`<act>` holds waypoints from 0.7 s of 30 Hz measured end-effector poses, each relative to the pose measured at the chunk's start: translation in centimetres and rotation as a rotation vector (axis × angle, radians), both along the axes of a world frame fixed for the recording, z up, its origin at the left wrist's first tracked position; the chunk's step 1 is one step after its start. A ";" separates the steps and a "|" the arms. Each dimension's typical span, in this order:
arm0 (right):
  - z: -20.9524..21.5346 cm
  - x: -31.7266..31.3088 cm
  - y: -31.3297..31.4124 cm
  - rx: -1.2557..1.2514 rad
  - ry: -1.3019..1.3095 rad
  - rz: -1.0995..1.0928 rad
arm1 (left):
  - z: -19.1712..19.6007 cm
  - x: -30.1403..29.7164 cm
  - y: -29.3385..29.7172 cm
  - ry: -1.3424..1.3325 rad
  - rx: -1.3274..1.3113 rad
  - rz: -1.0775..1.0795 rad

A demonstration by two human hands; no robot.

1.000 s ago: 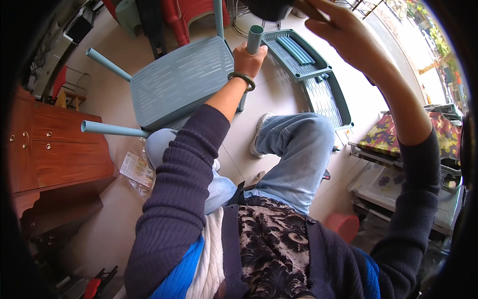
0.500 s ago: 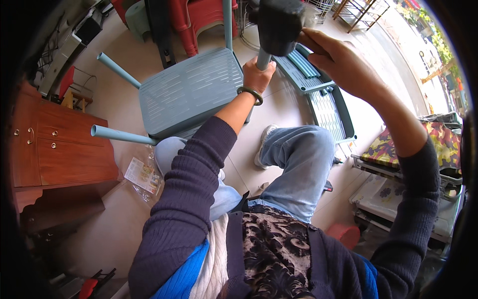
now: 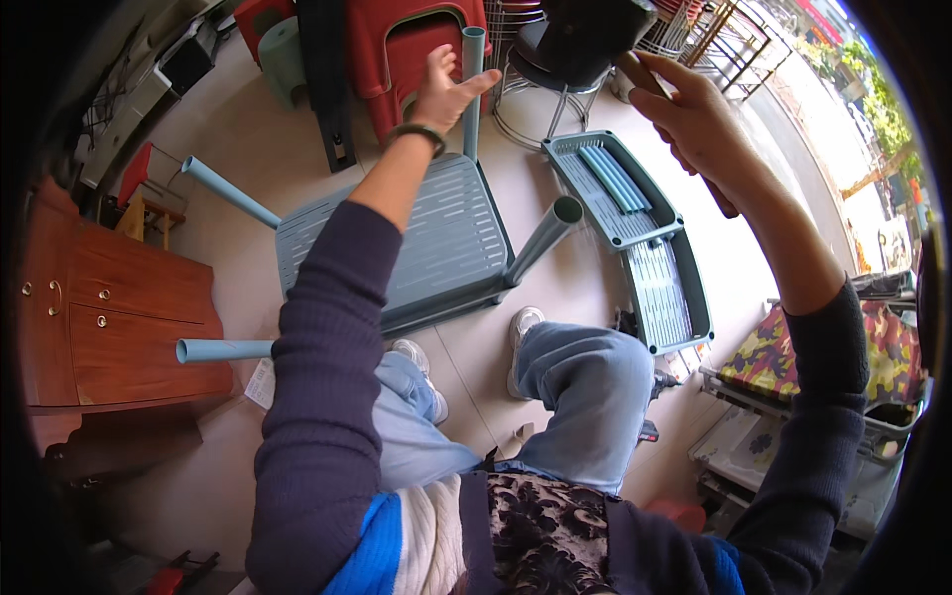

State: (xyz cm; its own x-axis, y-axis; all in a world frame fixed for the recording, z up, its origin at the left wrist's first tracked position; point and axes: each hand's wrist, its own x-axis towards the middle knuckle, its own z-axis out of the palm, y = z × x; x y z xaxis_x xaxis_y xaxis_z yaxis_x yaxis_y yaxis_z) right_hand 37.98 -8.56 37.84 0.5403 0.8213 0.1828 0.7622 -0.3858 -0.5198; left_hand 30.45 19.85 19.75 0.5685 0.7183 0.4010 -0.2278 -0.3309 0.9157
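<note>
My right hand (image 3: 702,127) is closed round the wooden handle of a mallet with a big black head (image 3: 595,42), raised at the far right. At the far side my left hand (image 3: 442,95) is empty, fingers spread, close beside an upright blue-grey tube (image 3: 473,104). That tube rises from a corner of a slotted blue-grey shelf tray (image 3: 407,248) lying on the floor. Another tube (image 3: 543,241) stands at the tray's right corner. Two more tubes, a far-left one (image 3: 233,193) and a near-left one (image 3: 224,350), stick out on the left; my sleeve hides the near one's base.
Two more slotted trays lie to the right, the farther tray (image 3: 659,203) holding several short tubes (image 3: 613,178). Red plastic stools (image 3: 372,59) stand at the back. A wooden cabinet (image 3: 149,297) is on the left, a camouflage-patterned cloth (image 3: 759,352) on the right.
My left hand has let go of the near-right tube and moved left and away to the far tube, opening. The mallet has moved slightly right, off the tube's top.
</note>
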 end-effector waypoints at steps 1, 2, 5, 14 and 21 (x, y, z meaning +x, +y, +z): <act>-0.4 0.3 1.2 0.036 -0.040 0.028 | 0.4 2.1 -0.1 -0.012 0.086 -0.008; -0.3 0.2 2.5 0.005 -0.062 0.050 | 0.0 3.5 0.0 0.001 0.084 0.126; 0.9 0.1 5.9 -0.051 -0.071 0.055 | -1.0 6.2 0.8 0.047 0.128 0.449; 1.4 1.2 12.2 0.178 -0.114 0.055 | -0.6 6.2 0.8 -0.054 0.099 0.420; 2.5 -0.1 14.6 0.000 -0.183 0.161 | -1.7 6.5 1.0 -0.063 0.089 0.423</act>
State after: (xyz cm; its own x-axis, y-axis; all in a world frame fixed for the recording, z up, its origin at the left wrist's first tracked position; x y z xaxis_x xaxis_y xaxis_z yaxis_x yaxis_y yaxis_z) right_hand 37.83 6.08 40.31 0.3604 0.8942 0.2654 0.8955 -0.2520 -0.3668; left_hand 36.91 20.81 18.09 0.2042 0.8438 0.4963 -0.1095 -0.4841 0.8681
